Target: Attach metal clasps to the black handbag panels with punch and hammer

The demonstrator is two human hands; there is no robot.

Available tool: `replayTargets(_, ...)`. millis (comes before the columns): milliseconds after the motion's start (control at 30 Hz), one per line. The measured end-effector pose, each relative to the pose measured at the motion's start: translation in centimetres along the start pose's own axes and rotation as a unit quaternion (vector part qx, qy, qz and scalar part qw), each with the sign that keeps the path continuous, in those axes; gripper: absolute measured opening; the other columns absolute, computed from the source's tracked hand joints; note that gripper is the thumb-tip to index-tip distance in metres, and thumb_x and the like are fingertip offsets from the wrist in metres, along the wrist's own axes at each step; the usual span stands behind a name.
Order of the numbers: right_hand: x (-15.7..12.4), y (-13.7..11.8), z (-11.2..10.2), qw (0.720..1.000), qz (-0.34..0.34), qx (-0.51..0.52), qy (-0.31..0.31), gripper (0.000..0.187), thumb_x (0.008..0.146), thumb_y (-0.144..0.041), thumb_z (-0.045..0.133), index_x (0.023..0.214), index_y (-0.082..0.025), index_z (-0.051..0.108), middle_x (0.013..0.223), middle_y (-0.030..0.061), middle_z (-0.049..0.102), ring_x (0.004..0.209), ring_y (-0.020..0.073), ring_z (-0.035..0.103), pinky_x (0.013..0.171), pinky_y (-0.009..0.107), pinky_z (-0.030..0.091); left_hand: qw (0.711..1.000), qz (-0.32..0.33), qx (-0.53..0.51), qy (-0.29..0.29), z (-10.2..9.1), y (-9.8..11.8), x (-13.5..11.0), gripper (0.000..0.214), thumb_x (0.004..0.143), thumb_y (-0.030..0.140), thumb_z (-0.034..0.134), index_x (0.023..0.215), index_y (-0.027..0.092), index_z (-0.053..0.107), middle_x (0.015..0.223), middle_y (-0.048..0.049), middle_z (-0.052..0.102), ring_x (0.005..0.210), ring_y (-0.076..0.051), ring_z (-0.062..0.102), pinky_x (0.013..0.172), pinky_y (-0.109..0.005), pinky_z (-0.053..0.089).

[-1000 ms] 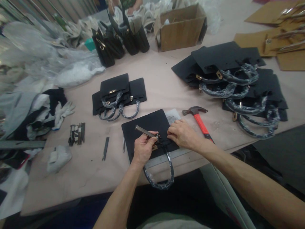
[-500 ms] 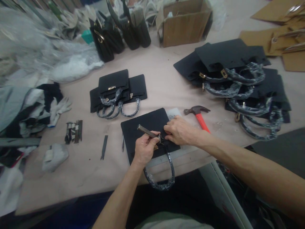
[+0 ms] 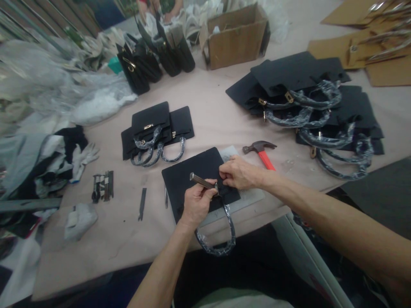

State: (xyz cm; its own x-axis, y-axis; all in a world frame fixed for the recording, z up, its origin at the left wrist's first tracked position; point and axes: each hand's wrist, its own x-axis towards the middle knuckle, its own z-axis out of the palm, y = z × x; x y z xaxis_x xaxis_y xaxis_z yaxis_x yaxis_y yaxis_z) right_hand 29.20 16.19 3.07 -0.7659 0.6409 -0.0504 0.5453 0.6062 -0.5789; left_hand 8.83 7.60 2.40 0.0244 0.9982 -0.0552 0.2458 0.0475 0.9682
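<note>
A black handbag panel (image 3: pixel 191 171) lies flat before me on a pale board (image 3: pixel 253 197), its plastic-wrapped handle (image 3: pixel 231 231) looping over the table's front edge. My left hand (image 3: pixel 196 204) is closed around a metal bar-shaped tool (image 3: pixel 203 181). The tool leans, its free end up to the left and its other end by the small metal fitting near the handle. My right hand (image 3: pixel 239 172) rests on the panel's right part with fingers curled and pinched; what they grip is hidden. Just beyond it lies a claw hammer (image 3: pixel 266 159) with a red handle.
More black bag pieces with wrapped handles lie at left (image 3: pixel 150 117) and in a right-hand pile (image 3: pixel 285 72). Finished-looking black bags (image 3: pixel 131 70) stand behind, beside a cardboard box (image 3: pixel 237 42). Flat metal tools (image 3: pixel 142 204) and a glove (image 3: pixel 84 159) are at left. Another person's arms show at the top.
The camera view has tilted and shifted slightly, bringing another person's arms into view. My left hand has turned the tool a little; my right hand stays at the panel.
</note>
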Motion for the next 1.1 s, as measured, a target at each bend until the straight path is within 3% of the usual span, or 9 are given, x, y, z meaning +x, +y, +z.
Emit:
replayTargets(200, -1.6, 1.0, 1.8, 0.988, -0.021, 0.098, 0.114, 0.013, 0.076, -0.008, 0.058, 0.084, -0.017, 0.057, 0.070, -0.0038, 0.050, 0.071, 0.0134, 0.045, 0.090, 0.035, 0.033, 1.000, 0.014, 0.021, -0.007, 0.2, 0.1, 0.2, 0.016, 0.082, 0.022, 0.069, 0.095, 0.020, 0.077, 0.102, -0.0045, 0.080, 0.088, -0.019, 0.075, 0.080, -0.028, 0.061)
replayTargets(500, -1.8, 1.3, 2.6, 0.982, -0.037, 0.115, 0.147, 0.015, 0.077, -0.007, 0.056, 0.086, -0.018, 0.057, 0.071, -0.0039, 0.049, 0.073, 0.0139, 0.045, 0.091, 0.036, 0.035, 0.994, 0.081, 0.078, -0.003, 0.9, -0.1, 0.3, 0.016, 0.085, 0.019, 0.066, 0.097, 0.019, 0.076, 0.102, -0.0047, 0.080, 0.094, -0.019, 0.075, 0.086, -0.028, 0.060)
replayTargets(867, -1.8, 1.5, 2.6, 0.981, -0.045, 0.115, 0.146, 0.012, 0.080, -0.011, 0.059, 0.089, -0.018, 0.060, 0.074, -0.0024, 0.054, 0.075, 0.0150, 0.049, 0.090, 0.037, 0.037, 0.961, 0.226, 0.157, -0.003, 1.6, -0.8, 0.1, 0.012, 0.089, 0.015, 0.062, 0.098, 0.017, 0.069, 0.102, -0.0073, 0.077, 0.097, -0.019, 0.074, 0.091, -0.030, 0.060)
replayTargets(967, -2.6, 1.5, 2.7, 0.980, -0.055, 0.124, 0.146, 0.020, 0.080, -0.011, 0.060, 0.098, -0.018, 0.063, 0.085, 0.0016, 0.061, 0.084, 0.0179, 0.054, 0.089, 0.038, 0.040, 0.957, 0.237, 0.170, -0.004, 1.9, -0.7, 0.2, 0.010, 0.089, 0.016, 0.062, 0.097, 0.017, 0.067, 0.102, -0.0081, 0.076, 0.095, -0.020, 0.074, 0.089, -0.031, 0.060)
replayTargets(1100, -5.5, 0.1, 3.0, 0.974, -0.012, 0.071, 0.216, 0.021, 0.085, -0.013, 0.058, 0.105, -0.018, 0.064, 0.106, 0.0094, 0.062, 0.103, 0.0236, 0.054, 0.091, 0.040, 0.041, 0.965, 0.220, 0.140, 0.009, 2.0, -0.9, 0.0, 0.011, 0.089, 0.015, 0.061, 0.097, 0.017, 0.067, 0.101, -0.0080, 0.076, 0.098, -0.020, 0.073, 0.092, -0.033, 0.059)
